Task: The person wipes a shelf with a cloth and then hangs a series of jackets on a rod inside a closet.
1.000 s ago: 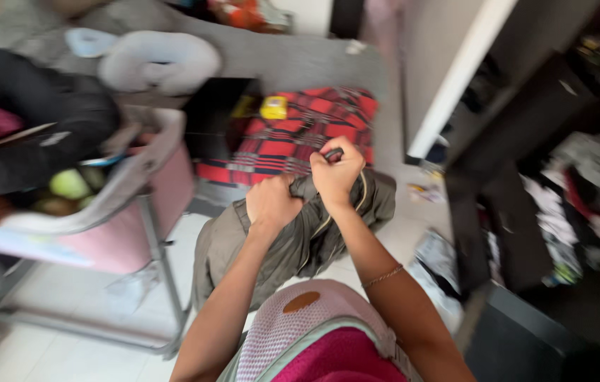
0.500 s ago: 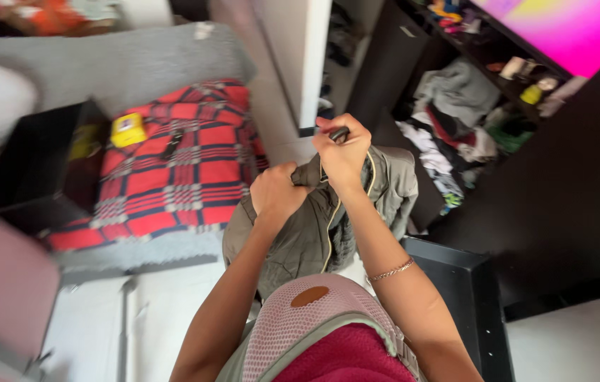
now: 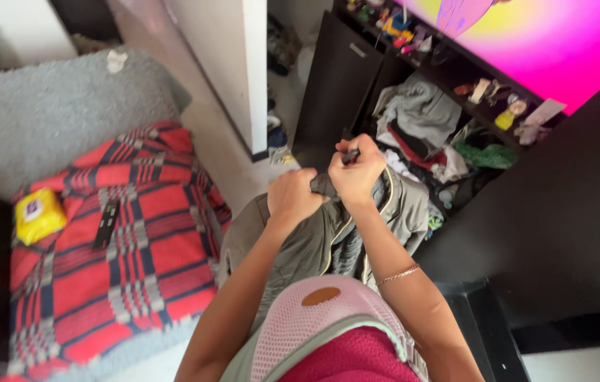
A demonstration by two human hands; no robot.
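Both fists clenched on olive jacket (image 3: 328, 240): left hand (image 3: 293, 197) bunching collar, right hand (image 3: 356, 168) beside it. Soft, floppy, probably light; collar looks like best hold.

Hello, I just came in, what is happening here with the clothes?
A person holds an olive-green jacket in front of the body with both hands. The left hand grips bunched fabric near the collar, and the right hand pinches a small dark part at the top edge, apparently a hanger hook or a zip pull. Beside them lies a red plaid blanket, and an open dark cabinet holds piled clothes.
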